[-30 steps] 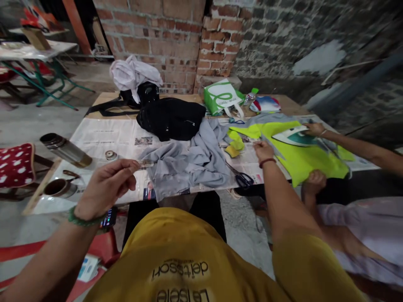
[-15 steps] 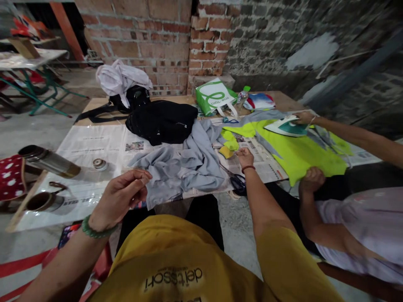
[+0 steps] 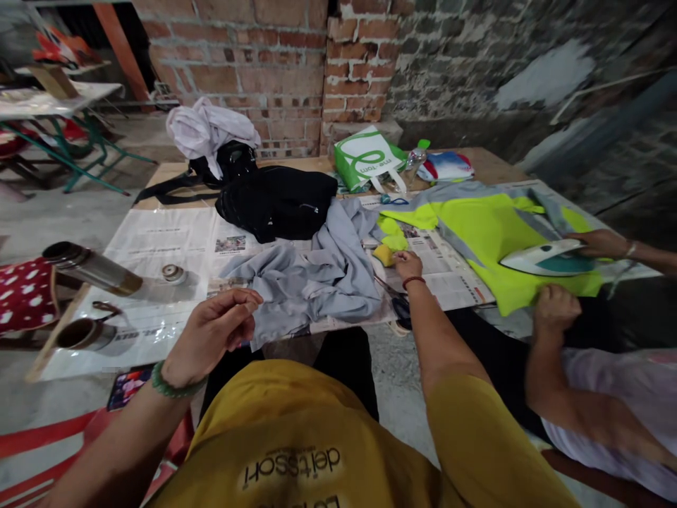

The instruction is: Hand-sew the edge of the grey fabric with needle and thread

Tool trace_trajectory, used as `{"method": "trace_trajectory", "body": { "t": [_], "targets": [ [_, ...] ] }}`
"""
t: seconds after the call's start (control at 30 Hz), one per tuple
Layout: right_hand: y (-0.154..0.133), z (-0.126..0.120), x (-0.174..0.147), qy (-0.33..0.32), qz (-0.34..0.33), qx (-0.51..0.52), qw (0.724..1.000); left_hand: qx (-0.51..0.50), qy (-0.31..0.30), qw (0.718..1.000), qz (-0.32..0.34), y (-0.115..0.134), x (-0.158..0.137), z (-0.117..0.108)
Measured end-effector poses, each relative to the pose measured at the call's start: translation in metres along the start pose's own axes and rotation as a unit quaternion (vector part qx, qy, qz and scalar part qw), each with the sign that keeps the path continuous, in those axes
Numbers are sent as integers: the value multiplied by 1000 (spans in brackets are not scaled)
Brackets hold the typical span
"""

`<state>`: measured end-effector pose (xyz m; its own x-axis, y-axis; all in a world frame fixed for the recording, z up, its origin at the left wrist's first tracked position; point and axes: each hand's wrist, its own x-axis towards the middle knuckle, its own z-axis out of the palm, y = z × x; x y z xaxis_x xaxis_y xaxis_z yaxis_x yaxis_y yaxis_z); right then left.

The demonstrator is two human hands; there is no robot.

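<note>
Flanking grey cloth: scissors (newspaper beneath)

Left hand raised, fingertips pinched together; right arm stretched forward, right hand loosely curled, palm down.

The scissors near the table's front edge lay mostly hidden behind the right hand and wrist. Whatever the left hand pinched was too small to tell. A co-worker's forearm ran off the picture's right edge.
</note>
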<state>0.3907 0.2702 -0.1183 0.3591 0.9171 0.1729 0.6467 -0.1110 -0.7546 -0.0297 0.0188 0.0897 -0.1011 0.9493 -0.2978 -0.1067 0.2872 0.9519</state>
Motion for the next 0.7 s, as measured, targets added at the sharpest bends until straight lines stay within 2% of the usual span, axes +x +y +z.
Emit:
{"method": "trace_trajectory", "body": {
  "t": [0.1, 0.17, 0.23, 0.3, 0.37, 0.43, 0.5, 0.6, 0.7],
  "targets": [
    [-4, -16, -9, 36, 13, 22, 999, -12, -9, 1000, -1, -9, 3, -2],
    [-9, -25, -26, 72, 28, 49, 996, -17, -18, 1000, -1, -17, 5, -4],
    [-20, -29, -56, 85, 40, 82, 992, -24, -25, 999, -5, -23, 7, -4],
    [-42, -27, -98, 56, 40, 123, 990, -31, -32, 999, -15, -28, 8, -3],
    [-76, -26, -148, -20, 23, 211, 977, -34, -40, 998, -28, -33, 10, -2],
    [-120, -27, -195, -144, 2, 253, 957, -36, -48, 997, -42, -38, 12, -1],
    [-164, -30, -231, -266, -13, 277, 923, -37, -55, 996, -52, -42, 12, -1],
    [-214, -29, -259, -414, -46, 315, 853, -41, -65, 995, -59, -45, 10, -2],
    [-237, -16, -266, -526, -62, 309, 790, -41, -78, 995, -53, -46, 6, -4]
  ]
}}
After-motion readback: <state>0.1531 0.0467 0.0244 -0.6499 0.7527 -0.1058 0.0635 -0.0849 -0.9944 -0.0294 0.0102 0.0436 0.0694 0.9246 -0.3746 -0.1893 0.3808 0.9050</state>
